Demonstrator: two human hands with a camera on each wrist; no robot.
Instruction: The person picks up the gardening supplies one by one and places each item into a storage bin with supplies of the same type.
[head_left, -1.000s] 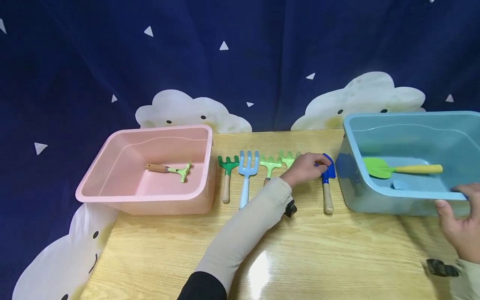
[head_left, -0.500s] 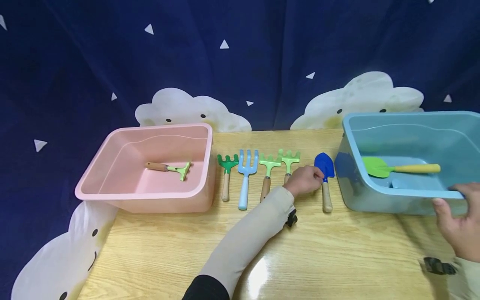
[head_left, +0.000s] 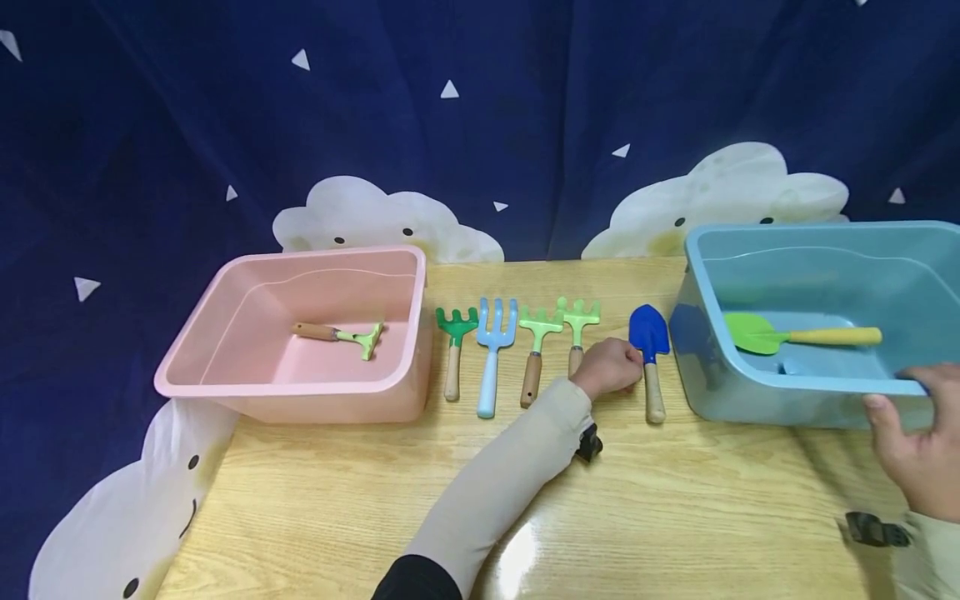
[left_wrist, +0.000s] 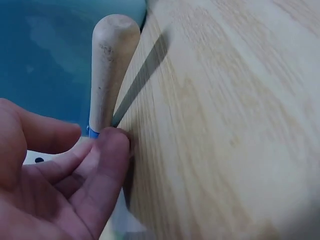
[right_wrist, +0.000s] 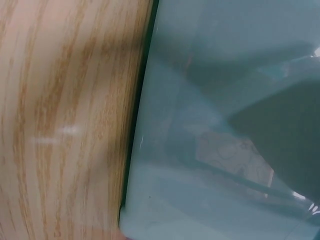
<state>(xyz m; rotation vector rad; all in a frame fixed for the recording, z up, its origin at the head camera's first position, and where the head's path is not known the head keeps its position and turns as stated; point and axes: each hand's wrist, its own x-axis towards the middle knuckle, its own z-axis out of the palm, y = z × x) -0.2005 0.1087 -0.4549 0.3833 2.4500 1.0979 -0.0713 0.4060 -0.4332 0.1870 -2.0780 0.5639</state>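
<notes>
Nearest the front edge of the table [head_left: 675, 517], on my right, my right hand [head_left: 911, 458] sits against the near rim of the blue bin [head_left: 810, 383], thumb raised along the outer wall and a finger hooked over the lip; the fingers look loosely spread, touching rather than clamping. The right wrist view shows only the bin wall meeting the wood grain.

Further in, toward the middle of the table, my left hand [head_left: 609, 367] rests on the wood with its fingertips [left_wrist: 107, 150] curled and pressed together against the wooden handle of the blue shovel [head_left: 649, 346], right at the blue collar. The shovel lies flat, blade pointing to the back edge, just beside the blue bin.

Left of my hand lie 4 more tools in a row: 2 light green rakes [head_left: 558, 329], a pale blue fork [head_left: 493, 350] and a dark green rake [head_left: 454, 346].

At the left edge, the pink bin [head_left: 300, 392] holds 1 small rake [head_left: 341, 336]. Inside the blue bin lies a green shovel [head_left: 787, 337] with a yellow handle.
</notes>
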